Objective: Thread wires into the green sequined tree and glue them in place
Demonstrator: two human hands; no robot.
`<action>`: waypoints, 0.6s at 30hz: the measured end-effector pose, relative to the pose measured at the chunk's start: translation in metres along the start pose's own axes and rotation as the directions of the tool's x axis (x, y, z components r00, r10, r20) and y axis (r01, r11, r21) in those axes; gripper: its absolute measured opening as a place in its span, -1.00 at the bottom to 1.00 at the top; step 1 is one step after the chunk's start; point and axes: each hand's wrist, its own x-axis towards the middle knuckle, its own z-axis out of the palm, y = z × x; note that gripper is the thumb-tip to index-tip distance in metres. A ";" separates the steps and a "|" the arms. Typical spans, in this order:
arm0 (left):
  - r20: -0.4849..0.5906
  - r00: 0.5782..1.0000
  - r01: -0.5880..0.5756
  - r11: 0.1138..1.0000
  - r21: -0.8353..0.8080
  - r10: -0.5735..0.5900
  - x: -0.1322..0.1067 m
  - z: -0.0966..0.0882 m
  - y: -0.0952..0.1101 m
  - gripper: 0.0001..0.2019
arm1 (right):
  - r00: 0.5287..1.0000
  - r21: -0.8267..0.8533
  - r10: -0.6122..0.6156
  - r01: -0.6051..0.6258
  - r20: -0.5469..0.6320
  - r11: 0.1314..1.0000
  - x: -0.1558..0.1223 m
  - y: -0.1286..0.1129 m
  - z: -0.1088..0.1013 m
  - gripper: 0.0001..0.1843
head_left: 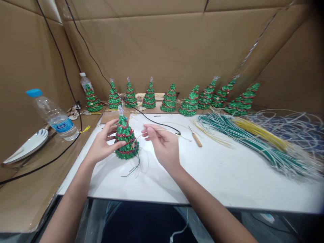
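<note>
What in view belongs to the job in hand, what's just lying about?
Likely the job:
small tree, held in left hand
pale strand, in right hand
perhaps awl, green bundle

Seemingly lying about:
blue-capped bottle
white-capped bottle
plate

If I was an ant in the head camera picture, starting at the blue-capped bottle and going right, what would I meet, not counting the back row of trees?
Blue-capped bottle → left hand → the tree it holds → right hand → wooden-handled tool → green strands.
</note>
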 end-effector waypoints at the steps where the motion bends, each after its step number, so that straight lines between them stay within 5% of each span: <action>1: -0.001 1.000 0.003 1.000 -0.003 -0.003 0.000 0.000 0.000 -0.24 | 0.999 0.018 -0.035 0.036 -0.038 0.999 0.000 -0.003 -0.001 -0.72; 5: -0.004 1.000 0.008 1.000 -0.011 -0.008 0.000 0.000 -0.001 -0.23 | 0.965 -0.017 -0.246 0.246 -0.087 0.969 -0.004 -0.008 -0.004 -0.77; 10: -0.001 1.000 0.002 1.000 -0.009 -0.002 0.000 0.000 -0.002 -0.23 | 0.830 -0.204 -0.554 0.554 0.060 0.807 -0.005 -0.007 -0.005 -0.64; 13: -0.002 1.000 -0.006 1.000 -0.012 0.006 0.001 0.000 -0.001 -0.24 | 0.788 -0.234 -0.609 0.612 0.092 0.756 -0.003 -0.009 -0.005 -0.60; 18: -0.005 1.000 -0.014 1.000 -0.015 0.014 0.001 0.001 0.000 -0.25 | 0.800 -0.202 -0.592 0.599 0.101 0.775 -0.004 -0.009 -0.004 -0.67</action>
